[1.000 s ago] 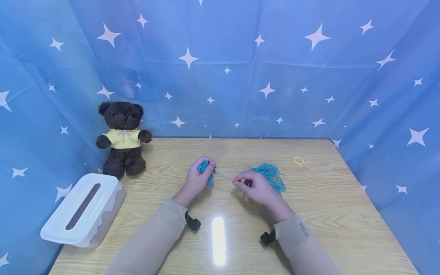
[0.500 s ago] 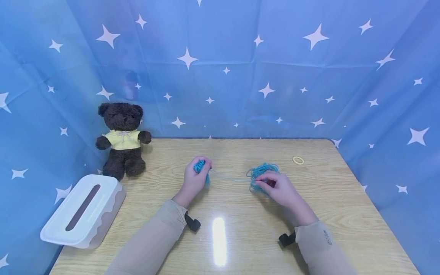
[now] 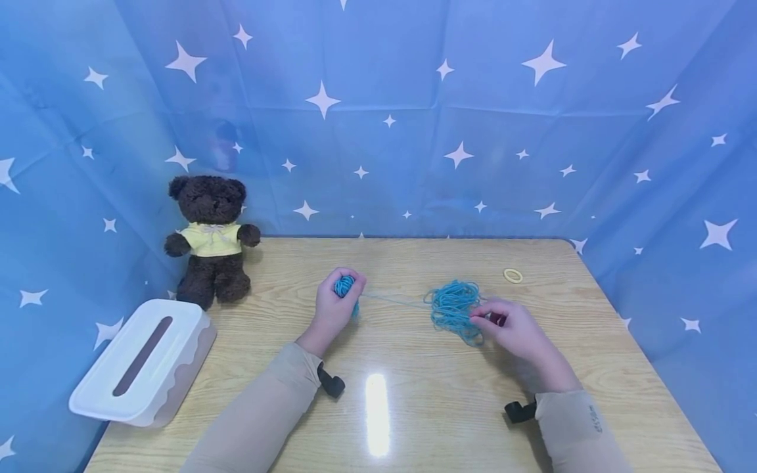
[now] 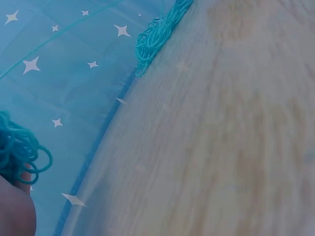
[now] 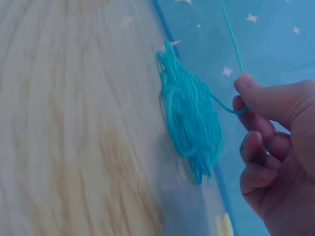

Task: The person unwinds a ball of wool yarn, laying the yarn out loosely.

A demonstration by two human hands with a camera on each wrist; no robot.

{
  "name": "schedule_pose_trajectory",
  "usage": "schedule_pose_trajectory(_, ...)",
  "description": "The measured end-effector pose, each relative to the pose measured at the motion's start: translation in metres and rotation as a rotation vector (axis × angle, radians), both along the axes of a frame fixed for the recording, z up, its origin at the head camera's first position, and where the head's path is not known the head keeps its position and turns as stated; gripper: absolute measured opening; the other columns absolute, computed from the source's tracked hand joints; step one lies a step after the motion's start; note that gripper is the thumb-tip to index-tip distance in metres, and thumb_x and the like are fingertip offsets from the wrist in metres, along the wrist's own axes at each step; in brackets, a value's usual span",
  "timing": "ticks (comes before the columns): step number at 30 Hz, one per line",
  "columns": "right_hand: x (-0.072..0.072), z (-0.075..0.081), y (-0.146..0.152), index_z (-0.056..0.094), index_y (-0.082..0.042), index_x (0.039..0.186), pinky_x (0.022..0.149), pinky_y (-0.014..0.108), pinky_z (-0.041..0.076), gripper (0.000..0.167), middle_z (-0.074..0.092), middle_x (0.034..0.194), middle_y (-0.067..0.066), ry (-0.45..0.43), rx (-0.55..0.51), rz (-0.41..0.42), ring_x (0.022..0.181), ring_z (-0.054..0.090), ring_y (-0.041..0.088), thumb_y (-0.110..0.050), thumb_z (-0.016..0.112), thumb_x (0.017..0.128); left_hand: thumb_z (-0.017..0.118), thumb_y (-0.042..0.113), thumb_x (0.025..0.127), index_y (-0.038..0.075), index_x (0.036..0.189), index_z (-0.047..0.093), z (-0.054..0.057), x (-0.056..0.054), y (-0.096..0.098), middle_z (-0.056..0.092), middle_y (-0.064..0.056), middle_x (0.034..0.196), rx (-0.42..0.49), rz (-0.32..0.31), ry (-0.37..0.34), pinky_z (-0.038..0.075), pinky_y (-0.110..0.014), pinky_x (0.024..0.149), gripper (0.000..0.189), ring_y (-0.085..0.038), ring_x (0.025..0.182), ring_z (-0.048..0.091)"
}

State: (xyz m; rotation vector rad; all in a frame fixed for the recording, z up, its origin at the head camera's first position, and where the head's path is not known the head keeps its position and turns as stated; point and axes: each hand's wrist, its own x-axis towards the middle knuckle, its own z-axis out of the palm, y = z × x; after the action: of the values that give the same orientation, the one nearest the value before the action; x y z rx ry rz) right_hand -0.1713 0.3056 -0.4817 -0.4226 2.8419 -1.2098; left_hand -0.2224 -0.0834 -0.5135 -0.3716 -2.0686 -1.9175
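Observation:
A bundle of blue yarn (image 3: pixel 344 286) is gripped in my left hand (image 3: pixel 332 309), with loops sticking out past the fingers in the left wrist view. My right hand (image 5: pixel 280 132) pinches a single strand of yarn (image 5: pixel 232 39) between thumb and index finger, its other fingers curled loosely. That strand stretches across from the left hand and also runs down to a loose heap of blue yarn (image 3: pixel 454 307). The heap lies on the table just left of the right hand in the head view.
On the left stand a white lidded box (image 3: pixel 195 322) with a slotted top and a dark brown teddy bear (image 3: pixel 211 200) in a yellow top. A pale yellow ring (image 3: pixel 512 276) lies at the back right of the wooden table (image 3: pixel 437 420). A starry blue curtain (image 3: pixel 378 151) hangs behind.
My right hand has moved to the right, past the middle of the yarn heap, and the strand between the hands has grown longer. The left hand has shifted only slightly left.

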Motion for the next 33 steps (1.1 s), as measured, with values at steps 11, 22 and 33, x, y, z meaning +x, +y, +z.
schedule_pose_trajectory(11,0.002,0.002,0.010,0.085,-0.012,0.108,0.066,0.025,0.052,0.009,0.077,0.102,0.004,0.009,0.097,-0.015,0.076,0.059,0.006,-0.017,0.081,0.101,0.068,0.008,0.109,0.000,0.108,0.061,0.005,0.000,0.001,0.071,-0.015,0.093,0.065,-0.114,0.021,0.060,-0.023,0.076,0.010,-0.009,0.082,0.070)
schedule_pose_trajectory(22,-0.001,-0.004,0.003,0.083,-0.017,0.107,0.063,0.026,0.049,0.008,0.072,0.093,-0.002,-0.024,0.165,-0.030,0.073,0.058,0.008,-0.020,0.082,0.100,0.065,0.015,0.112,0.005,0.117,0.067,0.003,-0.001,0.002,0.073,-0.019,0.095,0.056,-0.176,0.014,0.062,-0.026,0.067,0.012,-0.013,0.072,0.069)
schedule_pose_trajectory(33,-0.002,0.000,-0.045,0.075,-0.018,0.103,0.058,0.026,0.048,0.014,0.067,0.084,0.000,0.086,0.047,-0.040,0.065,0.054,0.009,-0.031,0.080,0.103,0.064,0.015,0.112,-0.004,0.120,0.067,0.004,-0.001,0.004,0.069,-0.013,0.087,0.009,-0.166,0.008,0.059,-0.025,0.071,0.021,-0.013,0.075,0.068)
